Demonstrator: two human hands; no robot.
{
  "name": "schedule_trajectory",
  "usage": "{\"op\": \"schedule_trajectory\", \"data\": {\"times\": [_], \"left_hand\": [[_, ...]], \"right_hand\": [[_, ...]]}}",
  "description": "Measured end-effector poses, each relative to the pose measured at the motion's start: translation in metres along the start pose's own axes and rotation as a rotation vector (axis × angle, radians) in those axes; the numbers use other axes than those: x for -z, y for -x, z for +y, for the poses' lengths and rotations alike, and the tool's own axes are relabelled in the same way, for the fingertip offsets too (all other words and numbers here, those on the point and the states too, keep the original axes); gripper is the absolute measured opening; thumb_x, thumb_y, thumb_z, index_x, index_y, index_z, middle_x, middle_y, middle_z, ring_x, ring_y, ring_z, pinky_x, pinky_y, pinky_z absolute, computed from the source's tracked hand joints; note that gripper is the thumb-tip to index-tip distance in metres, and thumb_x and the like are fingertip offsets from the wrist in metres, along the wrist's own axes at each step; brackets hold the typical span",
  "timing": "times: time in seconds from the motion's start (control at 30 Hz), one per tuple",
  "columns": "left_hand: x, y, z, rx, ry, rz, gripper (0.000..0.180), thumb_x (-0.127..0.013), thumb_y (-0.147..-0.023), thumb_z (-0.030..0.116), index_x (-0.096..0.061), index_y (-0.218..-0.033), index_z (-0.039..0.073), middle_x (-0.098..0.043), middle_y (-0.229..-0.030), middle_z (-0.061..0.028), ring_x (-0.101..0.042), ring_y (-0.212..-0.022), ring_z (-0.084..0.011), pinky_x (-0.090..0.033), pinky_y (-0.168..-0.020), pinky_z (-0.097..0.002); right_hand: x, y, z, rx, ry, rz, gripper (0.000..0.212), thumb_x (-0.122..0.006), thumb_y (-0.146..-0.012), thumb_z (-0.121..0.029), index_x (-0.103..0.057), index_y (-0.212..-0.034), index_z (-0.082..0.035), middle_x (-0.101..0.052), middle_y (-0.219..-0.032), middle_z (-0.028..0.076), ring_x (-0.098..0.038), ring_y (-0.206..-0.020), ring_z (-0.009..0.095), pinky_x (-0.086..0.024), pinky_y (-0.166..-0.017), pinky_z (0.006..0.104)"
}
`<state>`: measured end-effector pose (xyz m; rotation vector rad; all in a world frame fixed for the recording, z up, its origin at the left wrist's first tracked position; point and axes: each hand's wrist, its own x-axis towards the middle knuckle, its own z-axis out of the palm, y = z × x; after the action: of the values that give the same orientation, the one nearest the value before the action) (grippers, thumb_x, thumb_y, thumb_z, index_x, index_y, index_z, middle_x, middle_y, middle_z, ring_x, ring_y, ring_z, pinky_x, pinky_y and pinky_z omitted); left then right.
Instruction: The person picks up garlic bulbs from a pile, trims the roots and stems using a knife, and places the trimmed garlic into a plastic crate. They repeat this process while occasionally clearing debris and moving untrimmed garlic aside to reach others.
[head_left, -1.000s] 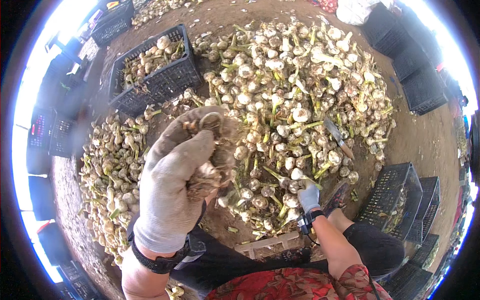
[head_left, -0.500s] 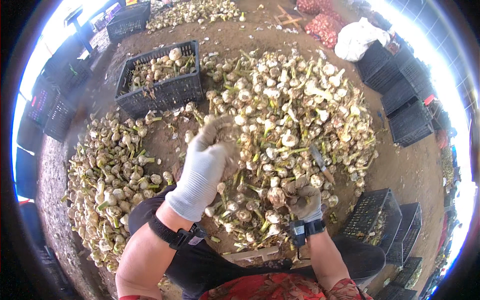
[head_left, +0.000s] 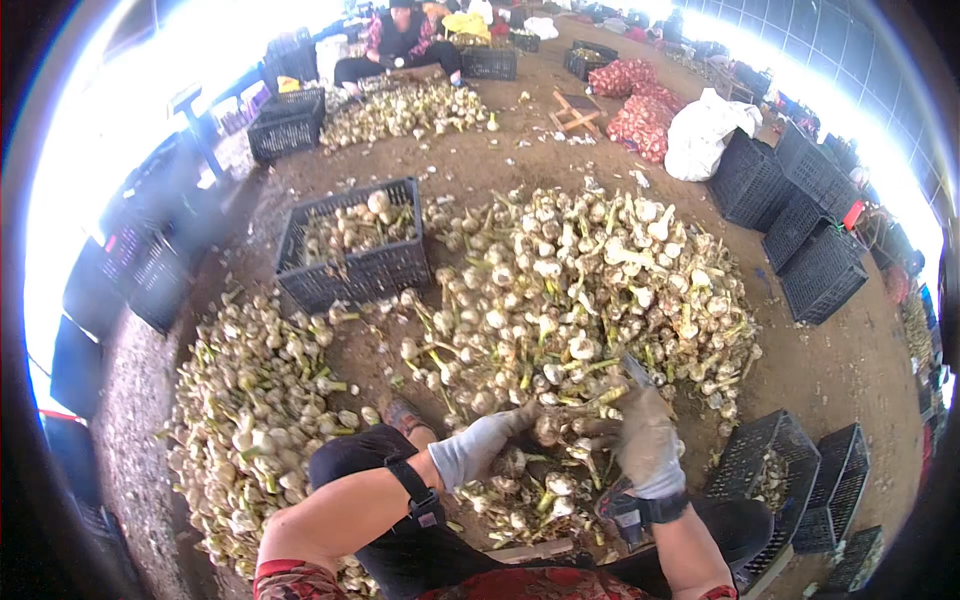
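Observation:
My left hand [head_left: 488, 440], in a pale glove soiled at the fingers, is closed on a garlic bulb [head_left: 548, 428] just above the ground between my legs. To its right my gloved right hand [head_left: 648, 440], smeared by motion, is closed around a knife whose blade [head_left: 636, 371] points away from me past the fingers. The knife's handle is hidden in the hand. A large heap of garlic with stems [head_left: 580, 290] spreads in front of both hands. Another garlic pile [head_left: 250, 420] lies along my left side.
A black crate [head_left: 350, 285] partly filled with garlic stands beyond my left hand. More black crates [head_left: 775, 470] sit at the right. Farther off are red net sacks [head_left: 645, 120], a white sack [head_left: 705, 135], a wooden folding stool [head_left: 575, 112] and a seated person [head_left: 400, 45].
My left hand has come down and right to the garlic bulb. My right hand has left the bulb it touched and taken up the knife from the heap. The view has tilted up.

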<state>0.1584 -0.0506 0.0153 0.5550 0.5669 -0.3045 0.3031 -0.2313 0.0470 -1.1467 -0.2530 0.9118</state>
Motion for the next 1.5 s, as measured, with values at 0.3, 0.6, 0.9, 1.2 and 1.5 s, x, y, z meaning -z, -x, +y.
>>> {"op": "schedule_trajectory", "data": {"times": [0.3,0.6,0.9,1.2,1.5], "left_hand": [[0.029,-0.008,-0.047,-0.151,0.418,-0.318,0.044,-0.05,-0.097,0.037,-0.053,-0.131,0.009,-0.064,-0.112,-0.009,-0.064,-0.092,-0.0243,-0.055,-0.076,-0.0454],[0.086,-0.002,0.082,-0.93,0.569,0.356,0.041,-0.036,-0.101,0.042,-0.054,-0.11,0.006,-0.06,-0.086,-0.0092,-0.061,-0.08,-0.0239,-0.055,-0.075,-0.0414],[0.069,0.009,0.115,-0.766,0.235,0.729,0.036,-0.054,-0.094,0.036,-0.047,-0.115,0.007,-0.053,-0.104,-0.0128,-0.059,-0.076,-0.0234,-0.055,-0.069,-0.0397],[-0.017,-0.092,-0.123,-0.902,-1.467,0.283,0.07,-0.058,-0.09,0.043,-0.033,-0.148,0.011,-0.031,-0.152,-0.0182,-0.026,-0.142,-0.0351,-0.021,-0.117,-0.0464],[0.043,-0.143,-0.14,-0.598,0.094,0.142,0.063,-0.04,-0.102,0.031,-0.01,-0.153,0.009,-0.03,-0.155,-0.0102,-0.039,-0.133,-0.0207,-0.033,-0.112,-0.0366]], "right_hand": [[0.08,0.068,0.082,0.118,0.047,0.398,0.039,-0.048,-0.095,-0.047,-0.056,-0.113,-0.014,-0.063,-0.091,0.005,-0.06,-0.07,0.021,-0.048,-0.055,0.0341],[0.081,0.089,0.07,-0.15,-0.32,0.45,0.029,-0.057,-0.091,-0.036,-0.055,-0.104,-0.01,-0.06,-0.081,0.006,-0.06,-0.065,0.025,-0.047,-0.048,0.0358],[0.047,0.081,0.07,-0.03,-0.126,0.543,0.032,-0.056,-0.091,-0.036,-0.055,-0.107,-0.009,-0.059,-0.081,0.006,-0.06,-0.067,0.024,-0.05,-0.053,0.037],[0.081,-0.01,0.179,-0.168,-0.686,-0.087,0.072,-0.044,-0.092,-0.065,-0.05,-0.129,-0.004,-0.057,-0.121,0.012,-0.058,-0.106,0.026,-0.051,-0.087,0.0356],[0.006,0.027,0.102,-0.002,0.026,-0.251,0.062,-0.032,-0.103,-0.044,-0.029,-0.149,-0.003,-0.033,-0.153,0.012,-0.033,-0.138,0.022,-0.021,-0.116,0.0352]]}}
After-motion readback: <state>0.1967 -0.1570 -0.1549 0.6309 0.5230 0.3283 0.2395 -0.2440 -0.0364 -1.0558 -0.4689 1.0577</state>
